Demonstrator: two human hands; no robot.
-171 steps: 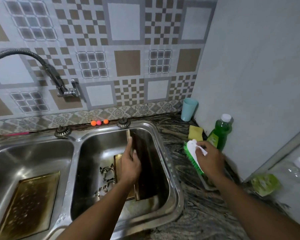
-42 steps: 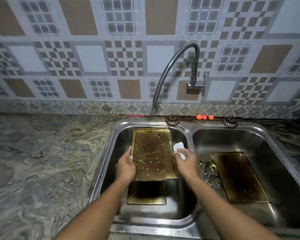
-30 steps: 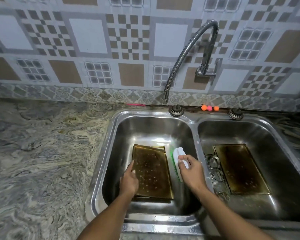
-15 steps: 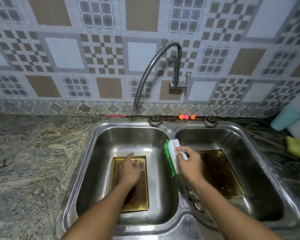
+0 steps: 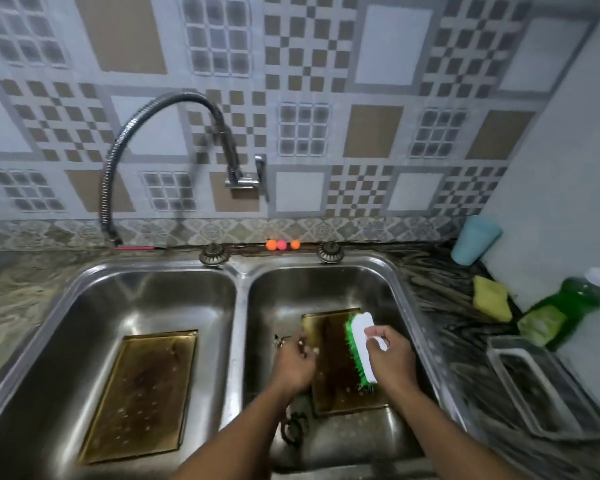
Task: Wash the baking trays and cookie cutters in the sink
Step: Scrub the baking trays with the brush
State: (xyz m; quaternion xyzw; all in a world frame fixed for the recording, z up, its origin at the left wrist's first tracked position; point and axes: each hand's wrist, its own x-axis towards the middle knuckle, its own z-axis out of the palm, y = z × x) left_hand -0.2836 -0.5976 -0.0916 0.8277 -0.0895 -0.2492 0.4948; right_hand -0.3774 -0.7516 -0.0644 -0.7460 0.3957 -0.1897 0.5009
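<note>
Green bristles faced left on the white-backed scrubbing brush (image 5: 361, 351), which the right hand (image 5: 390, 362) gripped by its handle, fingers curled over the white back. The brush hung over the baking tray in the right basin (image 5: 336, 372), at its right half, bristle tips close to or touching the browned surface; which of the two could not be told. The left hand (image 5: 293, 367) reached down at that tray's left edge, fingers bent and blurred, and whether it was pinching anything could not be told. Metal cookie cutters (image 5: 293, 427) lay on the basin floor just left of the tray, one near the wrist and another, blurred, beyond the left fingers.

Across the divider of the steel double sink (image 5: 238, 341), a second baking tray (image 5: 142, 393) lay flat on the floor of the left basin, stained brown and dotted with droplets. A flexible faucet (image 5: 160, 109) arched from the tiled wall above the left basin. On the marbled desk (image 5: 440, 292) to the right stood a teal cup (image 5: 475, 240), a yellow sponge (image 5: 490, 301), a green dish-soap bottle (image 5: 565, 306) and a clear tray-like container (image 5: 541, 386).
</note>
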